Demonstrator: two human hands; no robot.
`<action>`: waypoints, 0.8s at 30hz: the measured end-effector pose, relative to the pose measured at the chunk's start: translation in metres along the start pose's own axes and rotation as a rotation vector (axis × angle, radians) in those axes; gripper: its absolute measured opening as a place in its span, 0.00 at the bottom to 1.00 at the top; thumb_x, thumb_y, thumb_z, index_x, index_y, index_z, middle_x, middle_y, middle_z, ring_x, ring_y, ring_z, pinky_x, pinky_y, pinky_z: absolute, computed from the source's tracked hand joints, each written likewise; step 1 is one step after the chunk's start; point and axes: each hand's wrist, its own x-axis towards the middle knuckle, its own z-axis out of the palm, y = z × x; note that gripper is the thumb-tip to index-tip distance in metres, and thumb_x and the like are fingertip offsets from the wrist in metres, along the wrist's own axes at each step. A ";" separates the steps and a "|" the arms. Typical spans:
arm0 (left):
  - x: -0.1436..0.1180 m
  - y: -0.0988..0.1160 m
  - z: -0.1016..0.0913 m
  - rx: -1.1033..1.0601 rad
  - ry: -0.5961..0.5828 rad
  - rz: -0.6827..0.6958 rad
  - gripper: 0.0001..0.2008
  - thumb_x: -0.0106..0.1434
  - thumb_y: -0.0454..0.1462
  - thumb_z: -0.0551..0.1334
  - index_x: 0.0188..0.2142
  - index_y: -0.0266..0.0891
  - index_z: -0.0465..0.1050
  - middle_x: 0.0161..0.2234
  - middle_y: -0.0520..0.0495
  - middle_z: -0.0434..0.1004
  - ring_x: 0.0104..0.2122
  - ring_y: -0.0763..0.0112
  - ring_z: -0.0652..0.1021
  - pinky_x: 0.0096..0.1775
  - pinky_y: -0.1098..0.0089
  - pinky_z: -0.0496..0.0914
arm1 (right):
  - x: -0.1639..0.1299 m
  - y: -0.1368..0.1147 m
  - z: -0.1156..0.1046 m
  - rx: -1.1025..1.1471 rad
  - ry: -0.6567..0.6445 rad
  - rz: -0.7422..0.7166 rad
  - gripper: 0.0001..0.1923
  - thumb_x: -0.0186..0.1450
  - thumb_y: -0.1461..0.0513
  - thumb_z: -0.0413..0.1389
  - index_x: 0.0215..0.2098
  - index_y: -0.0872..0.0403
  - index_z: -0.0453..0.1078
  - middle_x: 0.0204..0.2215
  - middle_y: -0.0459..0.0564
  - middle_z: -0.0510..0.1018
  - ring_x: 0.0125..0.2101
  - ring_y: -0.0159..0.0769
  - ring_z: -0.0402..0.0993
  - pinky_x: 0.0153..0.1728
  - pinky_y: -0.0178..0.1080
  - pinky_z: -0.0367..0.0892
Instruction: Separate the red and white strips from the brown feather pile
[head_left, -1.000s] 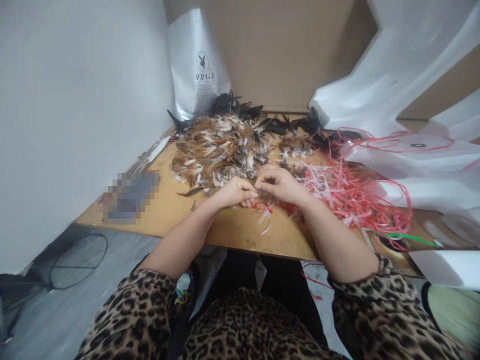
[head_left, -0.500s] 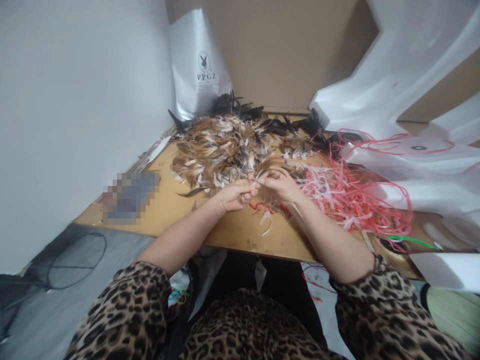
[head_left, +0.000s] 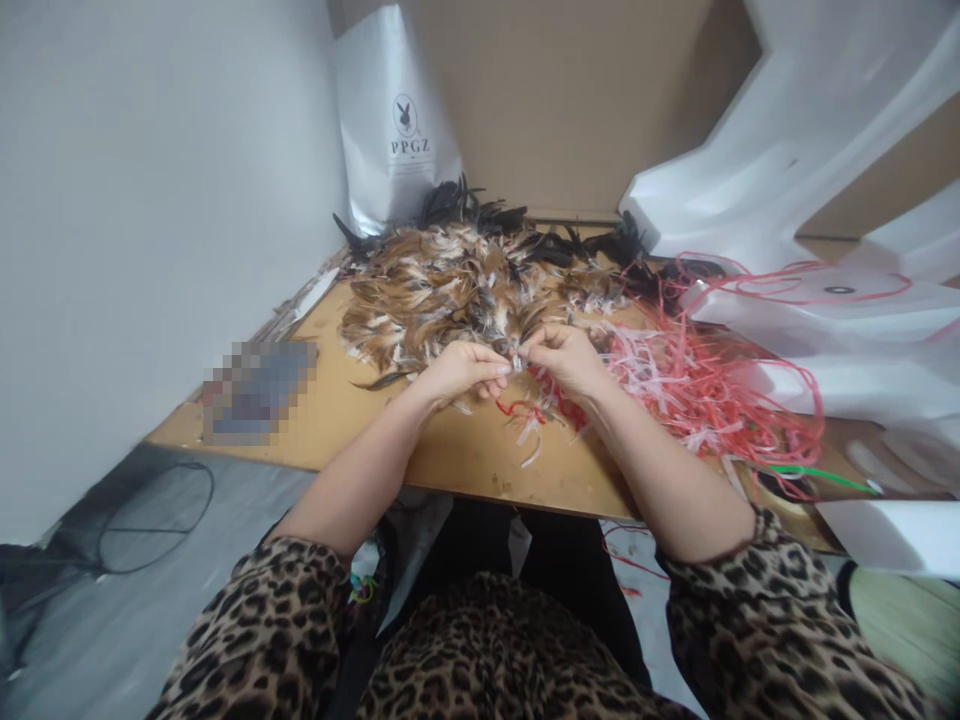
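Note:
My left hand and my right hand meet fingertip to fingertip over the wooden board, pinching a small pale bundle of feather ends between them. Just beyond the hands lies a big heap of brown, white and black feathers. Red and white plastic strips spread to the right of my right hand, and a few loose strips lie under the hands. What exactly sits inside the fingers is too small to make out.
A white PPGZ bag stands at the back against a cardboard wall. White foam sheets crowd the right side. A blurred flat object lies on the board's left. A fan grille sits on the floor at left.
Both hands have stayed together at the same spot, with small finger movements on the bundle; the hands lifted slightly and settled again. The heaps have not moved.

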 end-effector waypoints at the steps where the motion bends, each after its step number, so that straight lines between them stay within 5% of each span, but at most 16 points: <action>1: -0.001 0.001 -0.001 0.021 0.008 -0.002 0.14 0.48 0.40 0.68 0.30 0.30 0.73 0.22 0.46 0.74 0.18 0.79 0.73 0.19 0.79 0.64 | 0.000 0.000 0.000 -0.011 -0.003 0.003 0.09 0.46 0.59 0.63 0.19 0.56 0.69 0.19 0.45 0.74 0.22 0.29 0.66 0.27 0.34 0.61; 8: 0.000 0.003 -0.007 -0.064 -0.015 -0.034 0.16 0.48 0.45 0.67 0.27 0.32 0.72 0.17 0.50 0.70 0.15 0.84 0.66 0.16 0.81 0.55 | 0.003 0.005 0.001 -0.054 0.019 0.061 0.08 0.45 0.60 0.62 0.18 0.56 0.68 0.16 0.42 0.70 0.19 0.26 0.60 0.24 0.33 0.55; 14: 0.005 -0.003 0.001 -0.094 0.095 0.168 0.15 0.48 0.43 0.68 0.29 0.32 0.75 0.21 0.50 0.71 0.18 0.85 0.66 0.20 0.80 0.57 | 0.004 0.010 0.006 -0.048 0.097 0.158 0.06 0.44 0.62 0.60 0.19 0.57 0.70 0.15 0.41 0.69 0.18 0.24 0.58 0.23 0.32 0.54; 24: 0.004 -0.005 0.007 -0.019 0.118 0.278 0.16 0.52 0.44 0.64 0.32 0.32 0.76 0.24 0.46 0.75 0.21 0.78 0.72 0.23 0.77 0.64 | 0.008 0.015 0.006 0.334 0.018 0.268 0.06 0.40 0.63 0.62 0.16 0.57 0.69 0.15 0.44 0.72 0.19 0.26 0.63 0.24 0.32 0.59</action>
